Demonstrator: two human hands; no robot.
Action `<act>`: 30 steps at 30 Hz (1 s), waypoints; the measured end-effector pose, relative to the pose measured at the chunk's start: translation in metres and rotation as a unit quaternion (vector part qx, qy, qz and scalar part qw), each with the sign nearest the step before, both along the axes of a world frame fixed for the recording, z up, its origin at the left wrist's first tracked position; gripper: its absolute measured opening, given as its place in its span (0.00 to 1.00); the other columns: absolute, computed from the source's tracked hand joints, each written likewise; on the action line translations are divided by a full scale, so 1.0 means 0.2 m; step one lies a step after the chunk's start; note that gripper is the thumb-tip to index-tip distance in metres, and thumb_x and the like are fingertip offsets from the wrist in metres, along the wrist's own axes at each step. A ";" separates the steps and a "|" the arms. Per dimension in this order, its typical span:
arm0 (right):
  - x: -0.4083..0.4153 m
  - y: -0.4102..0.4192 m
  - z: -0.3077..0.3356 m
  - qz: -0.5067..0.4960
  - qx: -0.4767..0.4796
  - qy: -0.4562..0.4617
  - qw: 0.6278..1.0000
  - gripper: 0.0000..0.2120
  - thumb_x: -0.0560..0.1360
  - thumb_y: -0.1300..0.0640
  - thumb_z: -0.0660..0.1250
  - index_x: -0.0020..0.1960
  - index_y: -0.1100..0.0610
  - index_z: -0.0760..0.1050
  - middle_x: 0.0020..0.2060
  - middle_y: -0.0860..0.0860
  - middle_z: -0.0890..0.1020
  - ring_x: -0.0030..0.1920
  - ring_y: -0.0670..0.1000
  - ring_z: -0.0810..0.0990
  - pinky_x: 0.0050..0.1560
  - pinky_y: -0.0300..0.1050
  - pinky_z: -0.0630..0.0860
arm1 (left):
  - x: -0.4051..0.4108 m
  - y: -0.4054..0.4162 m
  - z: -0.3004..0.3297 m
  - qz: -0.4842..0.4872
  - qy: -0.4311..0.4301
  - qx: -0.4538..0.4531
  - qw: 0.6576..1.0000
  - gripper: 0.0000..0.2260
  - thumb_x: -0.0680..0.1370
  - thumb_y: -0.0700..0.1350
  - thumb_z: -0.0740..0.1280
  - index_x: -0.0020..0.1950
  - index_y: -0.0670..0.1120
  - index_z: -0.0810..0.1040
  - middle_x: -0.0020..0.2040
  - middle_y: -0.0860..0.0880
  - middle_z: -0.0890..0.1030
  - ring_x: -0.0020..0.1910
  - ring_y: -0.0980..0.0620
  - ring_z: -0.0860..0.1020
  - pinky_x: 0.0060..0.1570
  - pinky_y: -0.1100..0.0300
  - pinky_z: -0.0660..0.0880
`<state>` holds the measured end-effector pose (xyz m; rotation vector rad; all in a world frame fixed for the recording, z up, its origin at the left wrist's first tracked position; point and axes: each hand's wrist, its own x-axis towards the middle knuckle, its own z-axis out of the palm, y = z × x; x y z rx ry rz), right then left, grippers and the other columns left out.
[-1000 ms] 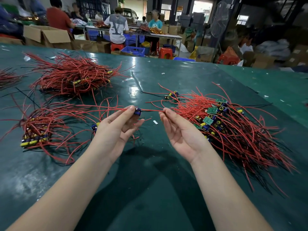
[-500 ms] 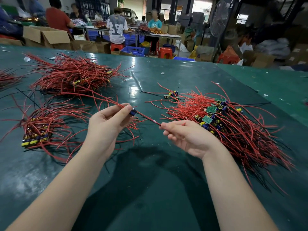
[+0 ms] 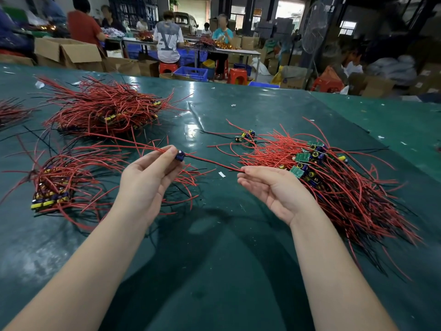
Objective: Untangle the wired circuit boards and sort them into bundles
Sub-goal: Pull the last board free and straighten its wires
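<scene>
A small blue-capped circuit board (image 3: 179, 155) is pinched by the raised left hand (image 3: 145, 180) above the dark green tabletop (image 3: 214, 259); its thin red wire (image 3: 210, 162) (pulled taut) is pinched at the fingertips of the palm-up right hand (image 3: 274, 189).

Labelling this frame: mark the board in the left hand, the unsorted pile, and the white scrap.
circuit board (image 3: 179, 155), head view, its blue capacitor.
unsorted pile (image 3: 334, 185), head view, red wires mid-heap.
white scrap (image 3: 222, 174), head view, its centre.
</scene>
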<state>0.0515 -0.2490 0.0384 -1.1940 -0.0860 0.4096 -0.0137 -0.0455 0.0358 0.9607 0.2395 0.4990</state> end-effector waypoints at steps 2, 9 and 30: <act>0.00 0.00 -0.01 0.003 -0.018 -0.018 1.000 0.02 0.72 0.69 0.69 0.44 0.67 0.80 0.36 0.60 0.85 0.36 0.52 0.85 0.35 0.36 0.79 | 0.00 0.01 0.01 0.009 -0.005 0.001 1.000 0.03 0.77 0.35 0.66 0.46 0.40 0.79 0.38 0.48 0.83 0.41 0.53 0.82 0.51 0.59 0.80; -0.02 0.03 -0.05 0.071 -0.288 -0.163 0.941 0.05 0.75 0.63 0.70 0.40 0.61 0.81 0.31 0.56 0.83 0.29 0.50 0.82 0.32 0.38 0.79 | -0.01 0.01 0.02 0.052 -0.012 0.079 0.995 0.02 0.76 0.35 0.67 0.46 0.40 0.80 0.38 0.50 0.83 0.41 0.54 0.82 0.55 0.58 0.79; -0.05 0.02 0.06 0.099 0.085 -0.085 0.988 0.19 0.67 0.42 0.69 0.47 0.56 0.82 0.38 0.51 0.85 0.34 0.47 0.83 0.32 0.38 0.78 | 0.02 0.05 -0.01 -0.033 0.013 -0.104 0.994 0.10 0.77 0.40 0.68 0.36 0.44 0.83 0.36 0.49 0.84 0.38 0.54 0.84 0.40 0.63 0.81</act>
